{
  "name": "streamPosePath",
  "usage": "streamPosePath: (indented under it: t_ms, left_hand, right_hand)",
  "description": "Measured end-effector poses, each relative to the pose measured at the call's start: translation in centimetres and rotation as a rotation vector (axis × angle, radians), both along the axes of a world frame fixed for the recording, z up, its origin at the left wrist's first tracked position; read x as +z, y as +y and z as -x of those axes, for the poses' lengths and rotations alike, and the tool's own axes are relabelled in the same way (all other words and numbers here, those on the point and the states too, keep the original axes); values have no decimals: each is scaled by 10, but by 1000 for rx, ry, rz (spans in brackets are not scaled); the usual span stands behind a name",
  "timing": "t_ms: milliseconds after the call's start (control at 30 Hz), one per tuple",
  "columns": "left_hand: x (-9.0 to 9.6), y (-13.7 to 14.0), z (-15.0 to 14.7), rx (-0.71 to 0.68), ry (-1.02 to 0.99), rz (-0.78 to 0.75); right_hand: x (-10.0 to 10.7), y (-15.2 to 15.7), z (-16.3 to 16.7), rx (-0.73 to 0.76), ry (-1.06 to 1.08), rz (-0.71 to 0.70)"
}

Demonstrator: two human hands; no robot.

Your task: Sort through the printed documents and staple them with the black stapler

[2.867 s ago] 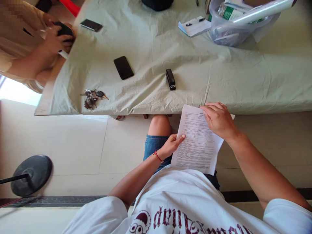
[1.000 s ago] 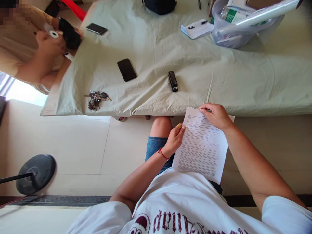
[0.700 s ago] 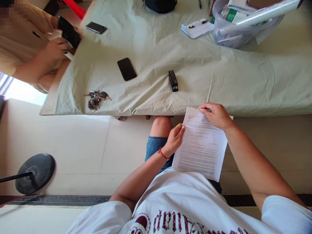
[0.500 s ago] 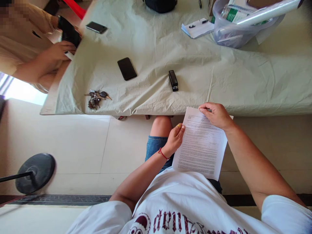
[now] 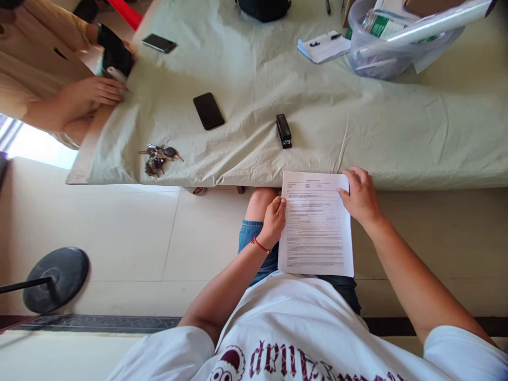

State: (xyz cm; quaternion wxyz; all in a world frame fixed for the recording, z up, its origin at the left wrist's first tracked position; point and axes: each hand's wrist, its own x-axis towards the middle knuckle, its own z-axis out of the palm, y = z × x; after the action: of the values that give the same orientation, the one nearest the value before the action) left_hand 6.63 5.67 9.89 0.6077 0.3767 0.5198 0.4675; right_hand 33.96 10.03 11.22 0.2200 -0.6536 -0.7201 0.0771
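A printed sheet of paper (image 5: 315, 227), covered in lines of small text, lies above my lap just in front of the table edge. My left hand (image 5: 274, 219) pinches its left edge, thumb on top. At the upper right corner my right hand (image 5: 360, 196) holds the sheet, the thumb on the printed face and the fingers curled at the edge. A black stapler (image 5: 283, 131) rests on the table beyond the paper. Whether more sheets lie under the top one cannot be made out now.
On the cloth-covered table (image 5: 246, 153) are a black phone (image 5: 208, 111), keys (image 5: 161, 159), another phone (image 5: 159, 43), a small paper stack (image 5: 327, 47) and a plastic basket (image 5: 381, 63). Another person's hand (image 5: 99, 91) rests at the left edge. A round black base (image 5: 55, 280) stands on the floor.
The paper has moved left and turned straight, its edges now lined up. My right hand has shifted from the top edge to the upper right corner. The other person's hand has moved slightly.
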Motion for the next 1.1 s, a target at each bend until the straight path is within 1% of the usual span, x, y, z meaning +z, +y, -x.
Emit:
streamPosePath:
  t_ms: [67, 100, 167, 233, 333, 433, 533, 667, 767, 867, 967, 1100]
  left_hand:
    - [-4, -1, 1, 4, 4, 4]
    - [-5, -1, 1, 7, 6, 5]
    - [-5, -2, 0, 10, 10, 5]
    - [-3, -2, -1, 6, 17, 6]
    - [-1, -2, -4, 5, -15, 12]
    - [-1, -3, -9, 17, -90, 44]
    - [-6, -3, -15, 33, -150, 91]
    - [-10, -3, -18, 33, -206, 146]
    - [-5, -7, -17, -33, -253, 183]
    - [-1, -21, -13, -162, -283, 238]
    - [-4, -40, -7, -278, -260, 346]
    - [-16, -60, 1, -317, -163, 440]
  right_hand:
    - [-15, -17, -4, -72, 90, 5]
    - [-22, -25, -5, -127, 145, 35]
    - [-32, -42, -7, -252, 251, 142]
    - [-37, -57, -9, -333, 366, 247]
    - [-37, -78, -10, -371, 622, 330]
    - [-32, -98, -8, -361, 873, 395]
    - [-27, -115, -2, -367, 1024, 422]
    - [-25, -127, 2, -396, 1080, 436]
    - [-28, -127, 2, -425, 1090, 399]
    - [-29, -122, 2, -449, 1102, 349]
    - [-31, -117, 3, -459, 1128, 321]
    - [-35, -112, 4, -479, 1177, 325]
